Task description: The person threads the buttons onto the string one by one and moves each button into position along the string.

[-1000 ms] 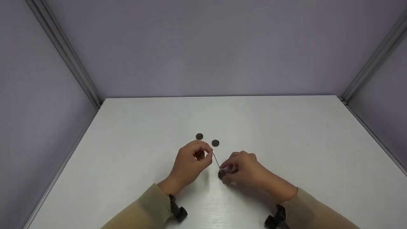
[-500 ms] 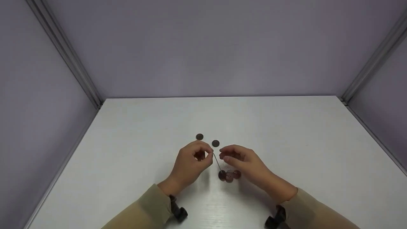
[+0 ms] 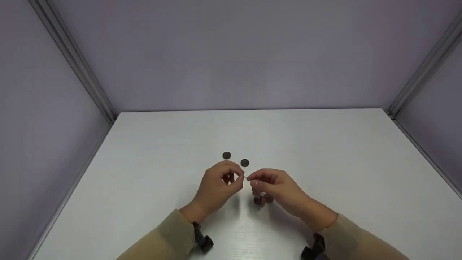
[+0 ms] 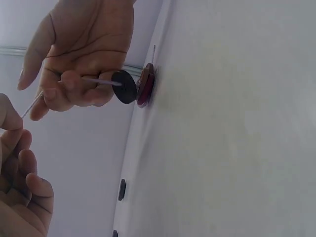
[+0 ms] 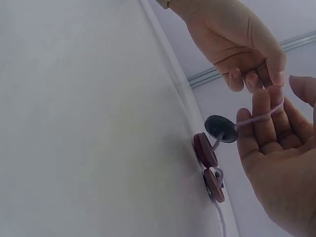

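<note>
While both hands meet over the table (image 3: pixel 325 151): 2 loose buttons (image 3: pixel 244 163) lie just beyond them.
Cord (image 5: pixel 256 118): thin, limp, probably slippery; best pinched near its free end.
Threaded buttons (image 5: pixel 205 149): light, rigid discs; 2 red ones rest on the table, 1 dark one (image 4: pixel 124 87) rides the cord above them.
Left hand (image 3: pixel 218 186): fingers curled, pinching the cord's tip.
Right hand (image 3: pixel 278 187): thumb and forefinger clamped on the cord, just right of the left hand.

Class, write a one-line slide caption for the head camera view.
Two hands, left hand and right hand, pinch a thin cord above threaded buttons; two loose buttons lie beyond.
</note>
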